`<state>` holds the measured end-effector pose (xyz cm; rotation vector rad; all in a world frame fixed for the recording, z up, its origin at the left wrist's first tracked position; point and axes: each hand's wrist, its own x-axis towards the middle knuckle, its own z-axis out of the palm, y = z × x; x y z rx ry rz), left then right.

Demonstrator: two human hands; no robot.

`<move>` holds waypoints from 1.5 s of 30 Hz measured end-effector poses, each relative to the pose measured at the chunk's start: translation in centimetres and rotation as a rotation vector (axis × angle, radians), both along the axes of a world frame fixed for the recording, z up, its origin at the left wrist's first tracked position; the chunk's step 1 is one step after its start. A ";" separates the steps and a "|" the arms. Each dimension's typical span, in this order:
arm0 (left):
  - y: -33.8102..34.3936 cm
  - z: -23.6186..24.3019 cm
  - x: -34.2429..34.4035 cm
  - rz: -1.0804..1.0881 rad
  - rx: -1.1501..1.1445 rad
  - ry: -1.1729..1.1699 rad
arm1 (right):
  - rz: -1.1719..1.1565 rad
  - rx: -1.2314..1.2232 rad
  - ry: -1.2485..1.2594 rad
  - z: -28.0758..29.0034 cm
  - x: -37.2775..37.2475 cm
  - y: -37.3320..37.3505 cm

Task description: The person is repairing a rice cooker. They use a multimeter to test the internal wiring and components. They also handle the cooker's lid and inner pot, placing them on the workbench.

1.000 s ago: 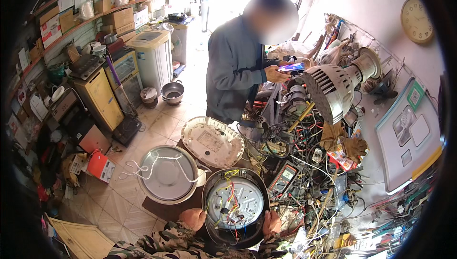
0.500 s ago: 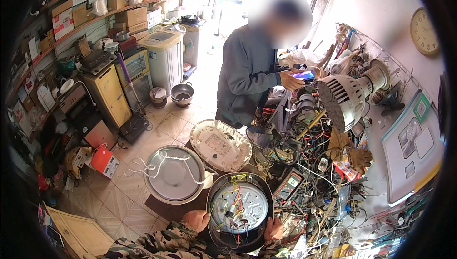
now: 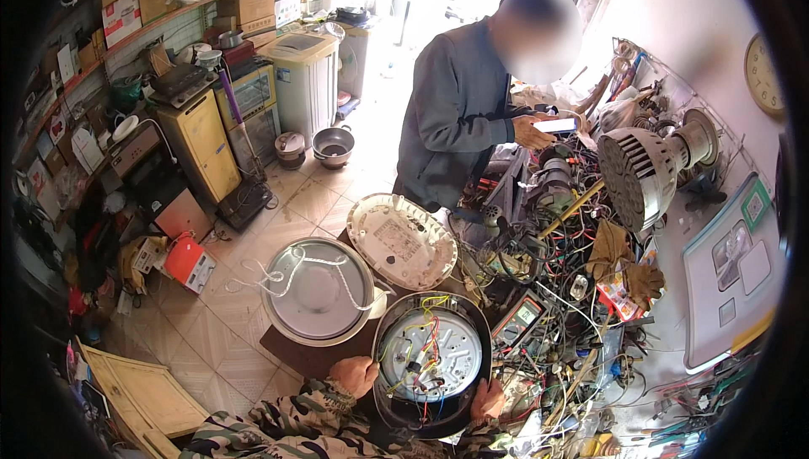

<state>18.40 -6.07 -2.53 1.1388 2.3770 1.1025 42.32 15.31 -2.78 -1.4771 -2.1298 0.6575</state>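
An open round appliance housing (image 3: 442, 416) holds a silver plate (image 3: 448, 345) with coloured wires (image 3: 430, 332) on it. My left hand (image 3: 354, 376) grips the housing's left rim, and my right hand (image 3: 487, 400) grips its right rim. To its left lies a silver lid or pan (image 3: 308, 307) with white cord over it. Behind these is an oval, dirty cream plastic base (image 3: 392, 227). A multimeter with probes (image 3: 524, 316) lies just right of the housing, among tangled wires.
A person (image 3: 447, 122) stands beyond the bench holding a phone (image 3: 556, 125). A big lamp (image 3: 636, 172), gloves (image 3: 611, 248) and cluttered wires cover the right side. Shelves with boxes (image 3: 244, 5) and appliances (image 3: 190, 143) line the left wall. A pot (image 3: 333, 155) sits on the tiled floor (image 3: 303, 193).
The view has shifted, so the scene sits further right in the picture. The person's head has turned slightly and the phone's screen looks whiter. My hands stay on the housing's rim.
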 end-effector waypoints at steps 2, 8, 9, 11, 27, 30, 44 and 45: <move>0.3 -0.2 -0.1 0.007 0.024 0.017 | 0.011 0.007 0.008 0.7 -0.2 -0.2; 0.6 0.4 0.2 0.022 0.000 0.019 | 0.000 -0.008 -0.005 -0.7 0.5 -0.3; 0.6 0.2 0.2 0.015 0.018 0.017 | 0.018 0.004 -0.013 -0.9 1.0 -0.5; 0.8 -0.4 0.1 0.001 0.053 0.014 | -0.005 -0.022 0.012 -1.4 1.4 -0.7; 1.0 0.8 -0.3 0.023 0.018 0.061 | -0.083 0.009 0.122 0.6 -0.1 -2.6; 1.1 0.2 -0.4 0.032 0.008 0.058 | -0.091 0.002 0.083 -0.5 0.3 -2.2; 1.1 -0.2 -1.2 -0.027 -0.019 0.037 | -0.067 -0.007 0.153 2.0 -1.0 -2.9; 0.9 0.1 -1.1 -0.015 -0.018 0.042 | -0.035 0.027 0.173 1.3 -0.8 -2.7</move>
